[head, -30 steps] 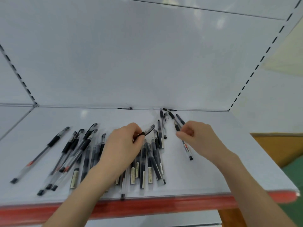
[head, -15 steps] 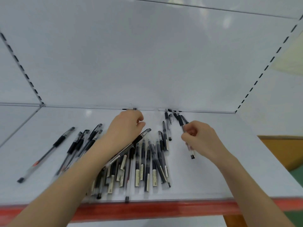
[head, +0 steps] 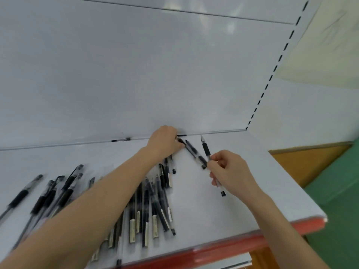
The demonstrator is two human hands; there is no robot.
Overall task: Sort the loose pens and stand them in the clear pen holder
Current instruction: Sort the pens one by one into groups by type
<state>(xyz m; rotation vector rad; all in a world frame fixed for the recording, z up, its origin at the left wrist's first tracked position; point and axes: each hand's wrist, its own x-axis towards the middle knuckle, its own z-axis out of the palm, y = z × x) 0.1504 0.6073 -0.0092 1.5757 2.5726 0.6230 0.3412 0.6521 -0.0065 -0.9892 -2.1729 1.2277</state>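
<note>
Left hand (head: 165, 141), arm stretched toward 1 o'clock, curls seemingly around a dark pen (head: 194, 152); right hand (head: 231, 171) pinches a second pen (head: 206, 149), tip toward 11 o'clock.

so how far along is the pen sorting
Done: nothing visible; no clear pen holder is in view. In hand: the right hand pinches a clear pen with a black grip, and the left hand grips the end of another black-and-clear pen at the back of the white shelf. Left: the heap of loose pens lying flat.
</note>
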